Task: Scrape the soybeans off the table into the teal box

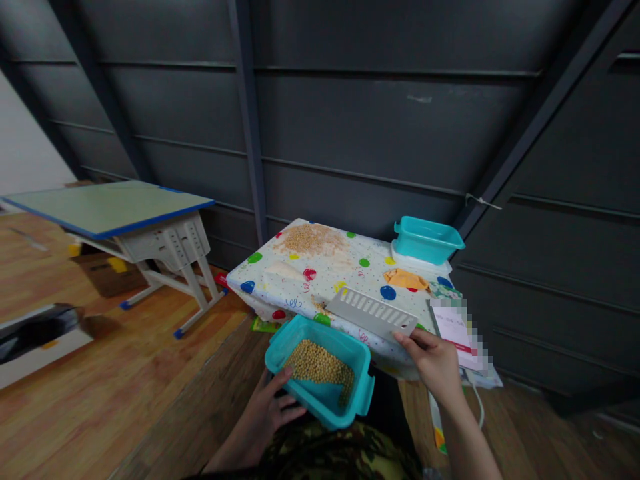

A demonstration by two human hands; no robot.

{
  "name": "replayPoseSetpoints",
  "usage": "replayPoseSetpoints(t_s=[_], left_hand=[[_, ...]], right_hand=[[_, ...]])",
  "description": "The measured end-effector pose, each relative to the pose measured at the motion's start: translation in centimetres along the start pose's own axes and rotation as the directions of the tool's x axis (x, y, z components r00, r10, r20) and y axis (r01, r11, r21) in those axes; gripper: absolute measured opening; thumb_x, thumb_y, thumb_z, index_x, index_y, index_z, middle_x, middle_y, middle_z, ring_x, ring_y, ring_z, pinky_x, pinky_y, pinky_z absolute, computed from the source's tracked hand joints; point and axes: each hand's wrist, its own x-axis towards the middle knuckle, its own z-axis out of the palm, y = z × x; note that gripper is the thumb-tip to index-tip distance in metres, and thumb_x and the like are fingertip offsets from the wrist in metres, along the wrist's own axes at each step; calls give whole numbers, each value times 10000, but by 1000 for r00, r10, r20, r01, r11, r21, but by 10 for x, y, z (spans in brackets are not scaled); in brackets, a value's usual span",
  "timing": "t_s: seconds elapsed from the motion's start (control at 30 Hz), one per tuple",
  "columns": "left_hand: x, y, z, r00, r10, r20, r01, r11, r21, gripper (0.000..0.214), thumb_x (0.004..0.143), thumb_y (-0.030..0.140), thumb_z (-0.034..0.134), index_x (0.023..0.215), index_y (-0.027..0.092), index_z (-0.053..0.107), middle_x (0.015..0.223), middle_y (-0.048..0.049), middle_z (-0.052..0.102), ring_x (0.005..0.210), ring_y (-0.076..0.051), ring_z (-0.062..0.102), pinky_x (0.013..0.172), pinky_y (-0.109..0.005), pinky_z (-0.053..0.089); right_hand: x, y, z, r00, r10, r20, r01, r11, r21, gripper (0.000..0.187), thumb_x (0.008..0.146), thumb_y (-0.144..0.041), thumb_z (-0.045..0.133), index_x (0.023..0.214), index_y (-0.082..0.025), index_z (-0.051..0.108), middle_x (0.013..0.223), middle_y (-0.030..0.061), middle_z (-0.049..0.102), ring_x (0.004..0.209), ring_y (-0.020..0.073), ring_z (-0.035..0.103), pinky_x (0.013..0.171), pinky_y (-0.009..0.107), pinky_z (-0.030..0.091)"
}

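My left hand [277, 407] grips the near left wall of a teal plastic basin [330, 407], thumb over the rim and fingers beneath. Inside it lie dry yellow soybeans [317, 363], and the basin is tilted just below the table's front edge. Pinched at its right end by my right hand [434, 363] is a flat grey slotted plate [373, 312], lying low over the front of the table. A few soybeans [320, 305] sit by the plate's left end. Farther back, a heap of soybeans [306, 239] is spread on the tablecloth with pale powder around it.
On the balloon-print tablecloth [270, 267] stand a second teal basin [429, 239] at the back right, an orange cloth [406, 279] and a device with a lit screen [453, 327]. A desk [115, 203] is at left, near boxes on the floor. A dark panelled wall [350, 120] rises behind.
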Motion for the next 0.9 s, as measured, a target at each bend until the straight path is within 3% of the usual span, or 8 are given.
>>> replayPoseSetpoints(t_s=[0.13,0.23,0.37,0.5,0.67,0.9], left_hand=[[3,-2,-4,1000,-2,15,2,1000,-10,698,887,476,866,1412,237,473,1455,-178,712,1021,-354,835,886,-494,688],[-2,0,0,1000,17,26,-16,1000,-26,598,943,435,817,1396,232,484,1391,-157,725,1001,-330,835,904,-487,686],[-8,3,4,999,3,-40,-4,1000,-6,479,1003,382,733,1387,212,502,1353,-161,720,935,-313,828,861,-492,694],[-4,2,1,1000,20,20,-20,1000,-24,583,968,408,787,1437,222,493,1370,-162,730,950,-313,828,879,-484,695],[2,-1,-2,1000,-5,-28,4,1000,-29,628,963,384,795,1484,223,483,1465,-184,701,964,-334,839,877,-517,698],[5,-3,-7,1000,-3,17,3,999,-42,714,944,415,827,1523,220,459,1502,-202,683,1021,-362,840,919,-530,690]], right_hand=[[2,-1,-2,999,-29,19,30,999,-29,529,788,-718,753,591,-227,741,595,63,701,578,240,614,547,338,459],[3,-1,-2,999,-26,25,27,999,-36,530,787,-711,744,578,-224,719,581,55,682,571,229,598,547,332,440],[4,0,-1,999,-31,13,31,999,-44,517,790,-703,745,605,-221,739,607,60,702,565,226,585,539,332,426],[5,2,-1,999,-39,6,40,998,-47,511,799,-689,737,599,-219,732,622,66,712,561,218,577,536,331,420],[5,0,1,998,-47,31,48,998,-34,538,798,-711,740,559,-234,682,566,43,656,546,207,560,526,324,424],[5,-1,1,998,-44,38,45,999,-28,558,793,-746,763,568,-241,691,568,40,660,551,218,580,545,336,467]])
